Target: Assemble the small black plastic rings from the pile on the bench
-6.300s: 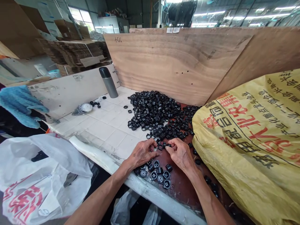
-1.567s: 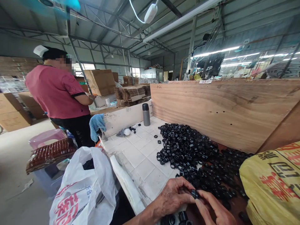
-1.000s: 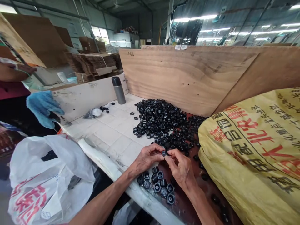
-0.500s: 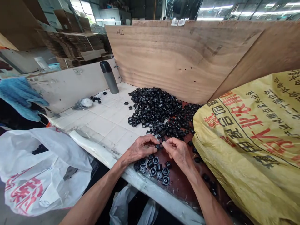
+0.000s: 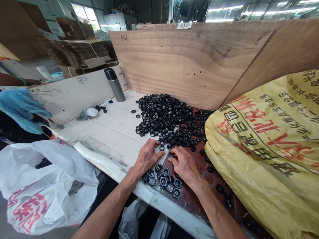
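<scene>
My left hand [image 5: 149, 155] rests at the near edge of a pile of black plastic rings [image 5: 161, 113], with thumb and fingers apart. One loose black ring [image 5: 161, 148] lies just beyond its thumb. To the right, my right hand [image 5: 183, 162] has thumb and fingertips closed around a small black plastic part [image 5: 171, 155], which they partly cover. Several round black knob-like caps [image 5: 163, 181] with cross-shaped insides sit in a group between my forearms, close to the table's front edge. Some show a flat disc face up, others lie on their sides.
A yellow printed sack [image 5: 259, 149] bulges over the right side. Wooden boards [image 5: 194, 63] wall the back. A grey flask [image 5: 116, 87] and a small plastic bag [image 5: 88, 113] stand at the back left. A white plastic bag [image 5: 50, 186] hangs left of the padded table edge [image 5: 99, 159].
My hands have moved apart, the left one slightly back with its fingers opened. The right hand keeps a small black part at its fingertips. The view has shifted slightly.
</scene>
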Motion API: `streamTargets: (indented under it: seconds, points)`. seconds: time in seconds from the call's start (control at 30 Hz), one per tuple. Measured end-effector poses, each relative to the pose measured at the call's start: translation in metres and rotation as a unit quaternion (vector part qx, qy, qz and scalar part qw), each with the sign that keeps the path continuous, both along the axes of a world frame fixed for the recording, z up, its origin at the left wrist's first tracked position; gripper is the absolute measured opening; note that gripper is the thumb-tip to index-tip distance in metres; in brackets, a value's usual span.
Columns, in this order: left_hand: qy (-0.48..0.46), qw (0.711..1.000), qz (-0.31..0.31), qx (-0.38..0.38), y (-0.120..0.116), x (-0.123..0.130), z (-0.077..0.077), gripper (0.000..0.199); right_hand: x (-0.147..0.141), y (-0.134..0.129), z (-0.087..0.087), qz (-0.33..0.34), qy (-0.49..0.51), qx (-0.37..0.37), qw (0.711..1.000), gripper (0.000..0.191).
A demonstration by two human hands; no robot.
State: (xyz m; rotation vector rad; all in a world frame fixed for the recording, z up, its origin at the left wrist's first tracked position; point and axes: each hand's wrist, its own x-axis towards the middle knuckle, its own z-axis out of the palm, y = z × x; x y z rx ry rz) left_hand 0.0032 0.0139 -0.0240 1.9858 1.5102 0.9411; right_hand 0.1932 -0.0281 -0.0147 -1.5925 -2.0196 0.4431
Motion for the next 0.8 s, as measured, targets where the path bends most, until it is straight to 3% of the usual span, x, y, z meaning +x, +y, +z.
streamTargets:
  seconds: [0.13, 0.27, 0.43, 0.53, 0.6, 0.67, 0.8]
  points:
    - [0.044, 0.998, -0.028, 0.023, 0.001, 0.000, -0.003, 0.029, -0.001, 0.001, -0.002, -0.006, 0.000, -0.001, 1.000, 0.015]
    - [0.064, 0.997, -0.040, 0.033, -0.001, 0.001, 0.000, 0.019, 0.005, 0.003, 0.000, 0.005, 0.068, -0.003, 0.998, 0.012]
    - [0.057, 0.997, -0.045, 0.013, -0.005, 0.004, 0.008, 0.018, 0.016, 0.011, -0.003, -0.068, 0.097, 0.055, 0.991, 0.005]
    - [0.022, 0.999, -0.046, -0.015, -0.007, 0.005, 0.012, 0.019, 0.012, 0.016, -0.006, -0.001, 0.081, 0.082, 0.993, 0.029]
    - [-0.017, 0.998, -0.053, -0.031, -0.008, 0.005, 0.013, 0.021, 0.011, 0.016, -0.005, 0.024, 0.063, 0.087, 0.994, 0.034]
    - [-0.063, 0.994, -0.070, -0.049, -0.009, 0.004, 0.013, 0.022, 0.016, 0.015, 0.001, -0.015, 0.041, 0.094, 0.995, 0.030]
    - [-0.116, 0.972, -0.171, -0.111, -0.010, 0.002, 0.011, 0.021, 0.046, 0.006, 0.021, -0.186, -0.054, 0.079, 0.978, 0.013]
